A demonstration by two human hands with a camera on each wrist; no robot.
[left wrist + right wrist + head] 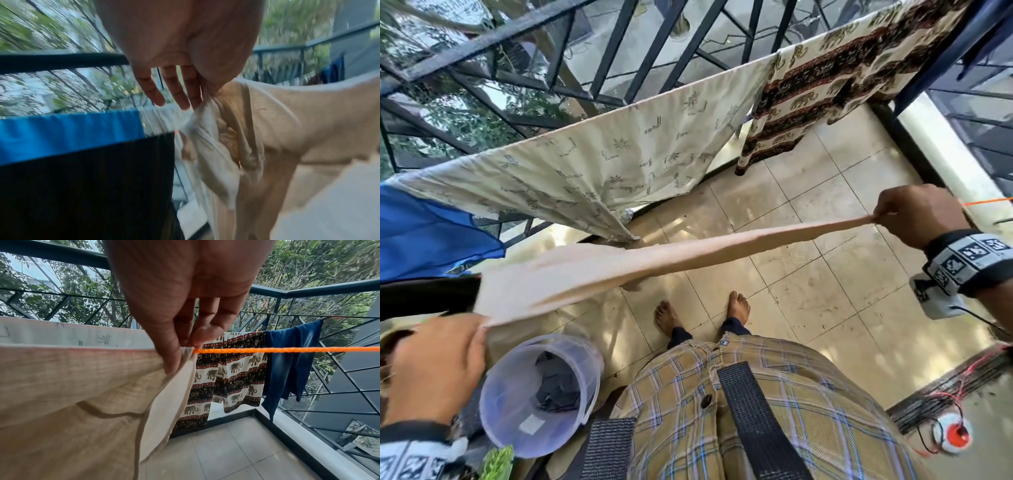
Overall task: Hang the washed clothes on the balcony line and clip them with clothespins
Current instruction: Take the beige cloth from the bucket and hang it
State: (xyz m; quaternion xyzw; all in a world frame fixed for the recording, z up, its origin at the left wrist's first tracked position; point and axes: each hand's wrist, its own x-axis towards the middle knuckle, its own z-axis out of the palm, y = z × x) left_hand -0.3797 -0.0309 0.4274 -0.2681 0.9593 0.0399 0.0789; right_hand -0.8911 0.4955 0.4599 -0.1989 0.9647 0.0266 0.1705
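While stretched over twisted orange rope [287,350], coarse-weave beige cloth [654,255] pinched by L hand [431,366] & R hand [917,214].

1. No readable words or numbers appear anywhere; the wristbands [969,258] carry only black-and-white square marker patterns; the small tag at the trousers' waistband [724,342] is too blurred to read.

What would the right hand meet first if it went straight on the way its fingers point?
Probably the elephant-print cloth hanging beyond the right hand, which pinches the beige cloth at the orange line; depth unclear.
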